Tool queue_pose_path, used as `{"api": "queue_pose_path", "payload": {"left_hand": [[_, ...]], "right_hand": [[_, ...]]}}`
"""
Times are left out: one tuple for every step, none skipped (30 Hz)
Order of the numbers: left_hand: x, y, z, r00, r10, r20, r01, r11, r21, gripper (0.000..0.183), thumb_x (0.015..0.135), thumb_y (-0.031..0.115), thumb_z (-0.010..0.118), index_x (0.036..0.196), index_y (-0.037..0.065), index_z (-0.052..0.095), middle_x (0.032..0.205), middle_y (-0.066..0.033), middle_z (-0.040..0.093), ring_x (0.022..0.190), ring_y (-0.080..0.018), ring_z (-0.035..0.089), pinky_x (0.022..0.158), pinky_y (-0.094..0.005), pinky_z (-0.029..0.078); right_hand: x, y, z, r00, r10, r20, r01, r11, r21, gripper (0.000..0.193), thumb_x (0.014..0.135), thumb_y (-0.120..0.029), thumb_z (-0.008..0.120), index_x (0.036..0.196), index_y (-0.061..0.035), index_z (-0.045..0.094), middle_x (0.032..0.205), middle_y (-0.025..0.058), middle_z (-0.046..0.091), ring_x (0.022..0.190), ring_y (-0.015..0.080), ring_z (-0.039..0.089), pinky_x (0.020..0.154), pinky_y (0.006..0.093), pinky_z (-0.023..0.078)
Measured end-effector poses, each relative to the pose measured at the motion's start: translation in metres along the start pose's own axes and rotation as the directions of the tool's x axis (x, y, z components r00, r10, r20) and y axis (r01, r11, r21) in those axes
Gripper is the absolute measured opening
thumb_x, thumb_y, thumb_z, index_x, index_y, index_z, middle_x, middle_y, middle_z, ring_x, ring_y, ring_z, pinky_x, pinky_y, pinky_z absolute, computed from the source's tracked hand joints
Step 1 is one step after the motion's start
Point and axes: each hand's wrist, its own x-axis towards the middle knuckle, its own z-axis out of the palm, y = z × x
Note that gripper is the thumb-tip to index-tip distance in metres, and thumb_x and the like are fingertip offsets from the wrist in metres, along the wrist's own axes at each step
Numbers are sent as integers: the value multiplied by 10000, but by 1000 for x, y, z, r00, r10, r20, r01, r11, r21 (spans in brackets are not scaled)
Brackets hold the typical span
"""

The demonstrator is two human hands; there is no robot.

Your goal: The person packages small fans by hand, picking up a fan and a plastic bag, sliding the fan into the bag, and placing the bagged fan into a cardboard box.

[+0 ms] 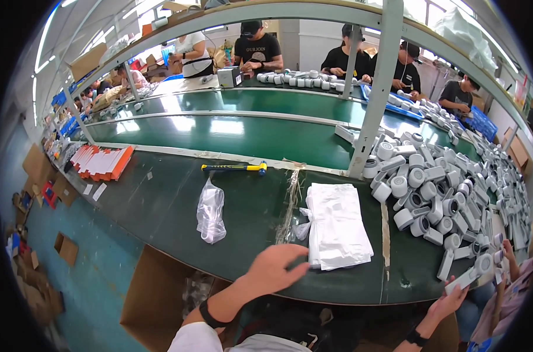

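My left hand [276, 268] is over the table's near edge, its fingers apart and nothing in them. Its fingertips come close to the lower left edge of a stack of flat white plastic bags [338, 226]; whether they touch it I cannot tell. On the right, my right hand [448, 302] grips the handle end of a grey-white handheld device [474, 274] with a round head. The device is tilted, head up and away from me, beside a large heap of similar devices [433, 188]. Left of the bags lies a clear plastic bag [211, 212] with something indistinct inside.
A yellow-and-black hammer [234, 168] lies behind the clear bag, and orange-and-white flat boxes [102, 162] at far left. A metal post [376, 94] rises beside the heap. A co-worker's hands [508, 258] are close to my right hand. An open cardboard box [155, 293] stands below.
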Motion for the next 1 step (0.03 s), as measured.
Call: {"api": "queue_pose_path", "payload": {"left_hand": [[0,0,-1,1000,-2,2,2,1000,1,306,804,149,768,1077,66,659,1096,-146,672,942,-222,664,764,-351,536]], "right_hand": [[-12,-5,3,996,73,52,-77,994,83,520,965,-105,492,1458,-10,355,1316,155,533,1118,247,610,869,344,536]]}}
